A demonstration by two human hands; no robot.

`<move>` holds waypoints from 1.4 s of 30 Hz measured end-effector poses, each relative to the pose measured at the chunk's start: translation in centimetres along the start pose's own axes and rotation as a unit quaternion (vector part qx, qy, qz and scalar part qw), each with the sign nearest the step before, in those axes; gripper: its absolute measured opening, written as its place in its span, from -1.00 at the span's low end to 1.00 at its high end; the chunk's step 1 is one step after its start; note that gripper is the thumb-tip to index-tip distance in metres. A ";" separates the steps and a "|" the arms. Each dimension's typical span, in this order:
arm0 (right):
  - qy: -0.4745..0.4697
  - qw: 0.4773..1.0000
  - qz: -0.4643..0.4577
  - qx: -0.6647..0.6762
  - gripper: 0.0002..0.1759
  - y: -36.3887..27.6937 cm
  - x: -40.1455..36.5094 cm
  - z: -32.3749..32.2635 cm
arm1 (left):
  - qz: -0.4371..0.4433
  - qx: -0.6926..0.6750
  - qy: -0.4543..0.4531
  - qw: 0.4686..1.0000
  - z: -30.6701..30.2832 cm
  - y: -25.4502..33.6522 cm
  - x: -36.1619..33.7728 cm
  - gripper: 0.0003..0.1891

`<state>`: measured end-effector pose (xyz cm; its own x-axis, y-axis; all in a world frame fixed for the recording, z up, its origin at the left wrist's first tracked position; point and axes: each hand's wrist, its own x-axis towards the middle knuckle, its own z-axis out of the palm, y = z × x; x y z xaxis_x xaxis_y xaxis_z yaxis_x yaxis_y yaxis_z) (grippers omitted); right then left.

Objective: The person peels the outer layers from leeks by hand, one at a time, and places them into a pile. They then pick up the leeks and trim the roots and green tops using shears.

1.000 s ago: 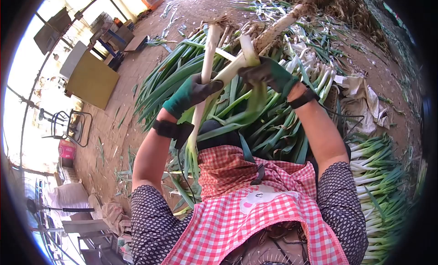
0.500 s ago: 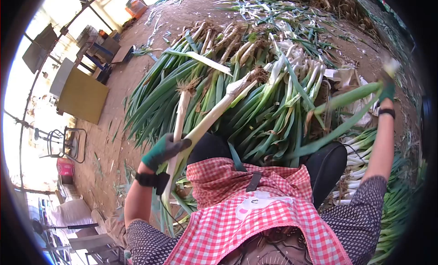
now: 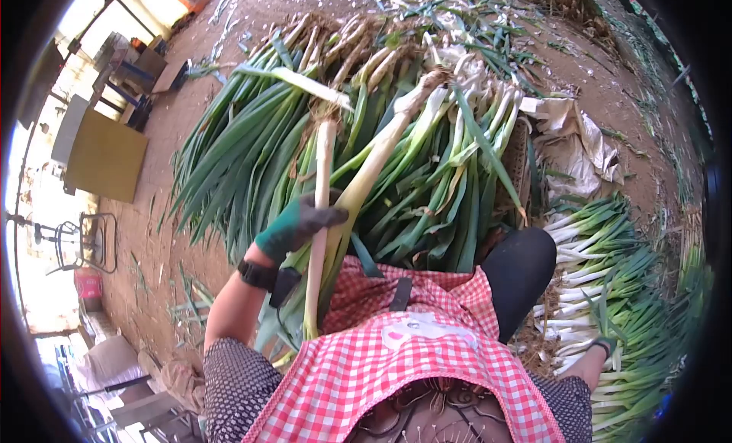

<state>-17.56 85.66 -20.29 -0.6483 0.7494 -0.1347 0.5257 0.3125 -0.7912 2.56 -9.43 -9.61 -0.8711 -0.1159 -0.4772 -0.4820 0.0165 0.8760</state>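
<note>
My left hand (image 3: pixel 299 223), in a green and grey glove, is wrapped round a thick green onion (image 3: pixel 378 157) and a thinner pale-stalked green onion (image 3: pixel 323 165). Both point away from me, roots at the far end. Under them lies a big heap of untrimmed green onions (image 3: pixel 248 149) with dirty roots and long dark leaves. At the lower right, my gloved right hand (image 3: pixel 601 351) is down at a row of cleaned, white-stalked green onions (image 3: pixel 583 271). Its fingers are mostly hidden, so I cannot see whether it holds anything.
A crumpled whitish sack (image 3: pixel 576 149) lies right of the heap. Peeled scraps (image 3: pixel 473 31) litter the earth floor behind it. Left stand a yellowish board (image 3: pixel 103 149) and a metal-framed chair (image 3: pixel 95 241). My bent knee (image 3: pixel 522 271) is between heap and cleaned row.
My right hand has swung from the far right, where it held a long green onion, down to the cleaned row. My left hand keeps its two onions; the view has shifted.
</note>
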 end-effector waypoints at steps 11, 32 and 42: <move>-0.761 0.535 -0.270 0.248 -0.45 -34.4 -40.2 34.7 | 0.070 -0.035 0.045 0.996 0.9 2.4 0.9 -0.56; -0.607 0.678 -0.405 -0.083 -0.48 -26.2 -61.7 35.9 | 0.119 -0.061 0.123 0.983 0.0 -0.3 -0.3 -0.52; -0.608 0.753 -0.061 0.246 -0.75 -27.5 -37.5 39.6 | 0.060 -0.071 0.125 0.988 -1.3 -3.9 -3.5 -0.49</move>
<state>-29.54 25.80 -17.09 -0.8571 -0.4481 -0.2542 0.3487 -0.1415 -0.9265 7.58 -10.39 -11.25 -0.8625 -0.3640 -0.3516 -0.3424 -0.0917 0.9351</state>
